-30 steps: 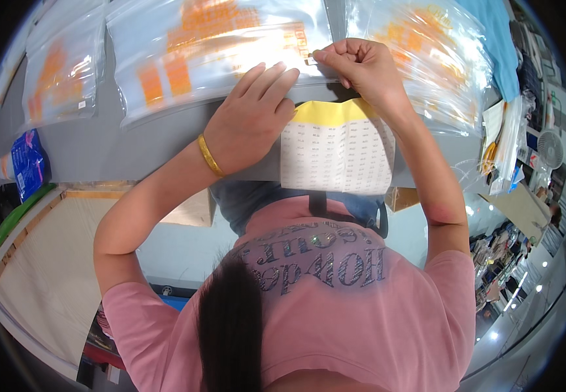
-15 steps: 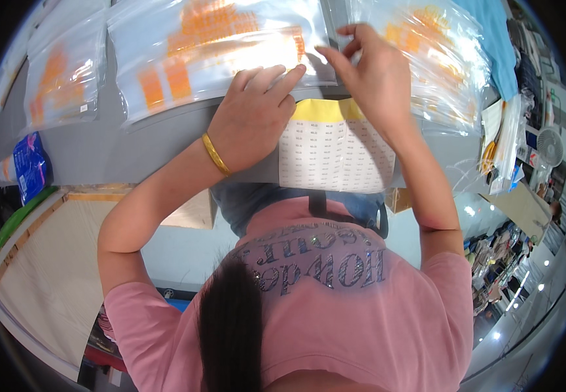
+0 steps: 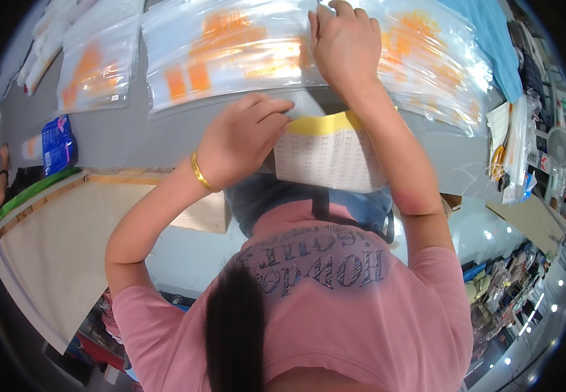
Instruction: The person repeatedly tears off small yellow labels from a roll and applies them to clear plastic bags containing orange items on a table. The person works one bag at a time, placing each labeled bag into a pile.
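A white sheet of small printed labels (image 3: 325, 160) with a yellow top band hangs at the table's near edge. My left hand (image 3: 247, 137), with a gold bangle at its wrist, pinches the sheet's upper left corner between bent fingers. My right hand (image 3: 347, 49) reaches far forward, over the gap between two stacks of clear plastic bags. Its fingers curl together at the right end of the middle stack (image 3: 224, 59); what they grip is hidden. These bags carry orange print. My right forearm covers part of the sheet's right side.
Another stack of bags (image 3: 420, 65) lies right, a smaller one (image 3: 100, 72) left. A blue packet (image 3: 57, 145) stands near the table's left front. Light blue cloth (image 3: 488, 39) and orange-handled scissors (image 3: 497, 155) are at the right. A pale wood-edged panel (image 3: 61, 242) stands below left.
My right hand has moved forward, away from me, and its fingers have curled in. My left hand has drawn back from the middle stack, bringing the label sheet slightly with it. The view has shifted.
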{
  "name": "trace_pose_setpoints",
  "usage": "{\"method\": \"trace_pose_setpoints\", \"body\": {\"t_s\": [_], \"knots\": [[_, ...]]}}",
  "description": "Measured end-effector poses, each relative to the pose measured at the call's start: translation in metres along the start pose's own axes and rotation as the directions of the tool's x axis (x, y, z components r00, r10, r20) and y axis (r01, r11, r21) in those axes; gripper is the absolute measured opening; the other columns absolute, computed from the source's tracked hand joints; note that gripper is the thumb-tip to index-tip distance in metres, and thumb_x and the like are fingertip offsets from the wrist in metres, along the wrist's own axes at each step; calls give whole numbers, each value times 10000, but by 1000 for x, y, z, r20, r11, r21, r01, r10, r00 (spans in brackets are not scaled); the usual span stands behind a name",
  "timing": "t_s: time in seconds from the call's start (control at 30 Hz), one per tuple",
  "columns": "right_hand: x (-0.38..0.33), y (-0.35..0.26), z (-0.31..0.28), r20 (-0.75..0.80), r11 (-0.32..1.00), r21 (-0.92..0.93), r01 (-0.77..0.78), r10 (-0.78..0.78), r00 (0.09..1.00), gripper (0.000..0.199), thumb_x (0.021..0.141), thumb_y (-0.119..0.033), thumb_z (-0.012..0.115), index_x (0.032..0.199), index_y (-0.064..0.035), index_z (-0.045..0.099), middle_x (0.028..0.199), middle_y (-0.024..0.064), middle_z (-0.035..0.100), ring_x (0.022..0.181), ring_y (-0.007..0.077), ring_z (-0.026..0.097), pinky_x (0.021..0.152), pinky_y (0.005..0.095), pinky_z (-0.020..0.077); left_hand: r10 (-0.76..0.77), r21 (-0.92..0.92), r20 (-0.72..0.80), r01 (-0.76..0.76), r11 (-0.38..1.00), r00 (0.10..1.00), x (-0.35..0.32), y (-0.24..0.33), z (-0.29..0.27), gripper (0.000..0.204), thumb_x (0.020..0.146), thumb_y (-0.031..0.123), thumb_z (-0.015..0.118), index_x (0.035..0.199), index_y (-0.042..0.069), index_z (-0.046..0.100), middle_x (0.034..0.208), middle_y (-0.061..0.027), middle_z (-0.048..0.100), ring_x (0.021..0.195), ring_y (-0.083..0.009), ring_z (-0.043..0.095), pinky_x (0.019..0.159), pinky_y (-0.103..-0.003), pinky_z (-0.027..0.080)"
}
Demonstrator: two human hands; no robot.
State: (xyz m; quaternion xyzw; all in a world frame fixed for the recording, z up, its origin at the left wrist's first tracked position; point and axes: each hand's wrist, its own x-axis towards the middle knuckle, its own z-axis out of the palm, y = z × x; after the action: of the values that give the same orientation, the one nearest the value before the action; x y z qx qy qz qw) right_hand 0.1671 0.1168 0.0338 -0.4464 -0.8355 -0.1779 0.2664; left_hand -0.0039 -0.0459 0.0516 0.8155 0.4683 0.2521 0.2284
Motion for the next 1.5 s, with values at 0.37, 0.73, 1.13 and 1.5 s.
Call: {"method": "trace_pose_setpoints", "body": {"t_s": [0.37, 0.73, 1.13, 1.5], "knots": [[0, 278, -47, 608, 298, 585, -754, 453, 651, 353, 1080, -372, 552, 1128, -91, 760, 983, 30, 797, 667, 51, 610, 594, 208, 453, -295, -324, 255, 368, 871, 921, -10, 21, -27, 234, 1067, 148, 544, 1148, -40, 658, 929, -109, 695, 836, -201, 678, 790, -327, 550], [-76, 130, -80, 710, 106, 704, -702, -94, 698, 701, 885, -276, 820, 1424, 63, 528, 1064, 114, 749, 1006, 161, 703, 853, 292, 554, -424, -605, 436, 608, 515, 794, 7, -22, -50, 393, 1110, 350, 510, 1147, -3, 680, 959, -2, 671, 872, -91, 628, 834, -250, 517], [-103, 49, -95, 614, 688, 344, -639, 350, 708, 767, 766, -281, 917, 1363, 41, 560, 1008, 122, 726, 820, 207, 688, 730, 324, 556, -44, 248, 30, 35, 968, 999, 92, -2, 29, 836, 779, 468, 843, 1358, -57, 546, 1139, -229, 655, 1078, -407, 609, 951, -453, 494], [-119, 23, -77, 497, 580, 578, -575, 308, 811, 562, 831, -97, 827, 1315, 48, 582, 828, 80, 691, 692, 174, 637, 647, 308, 521, -4, 212, -181, 43, 976, 983, 43, -13, 52, 887, 745, 526, 863, 1363, -35, 562, 1261, -206, 614, 1150, -394, 566, 1009, -470, 447]]}}
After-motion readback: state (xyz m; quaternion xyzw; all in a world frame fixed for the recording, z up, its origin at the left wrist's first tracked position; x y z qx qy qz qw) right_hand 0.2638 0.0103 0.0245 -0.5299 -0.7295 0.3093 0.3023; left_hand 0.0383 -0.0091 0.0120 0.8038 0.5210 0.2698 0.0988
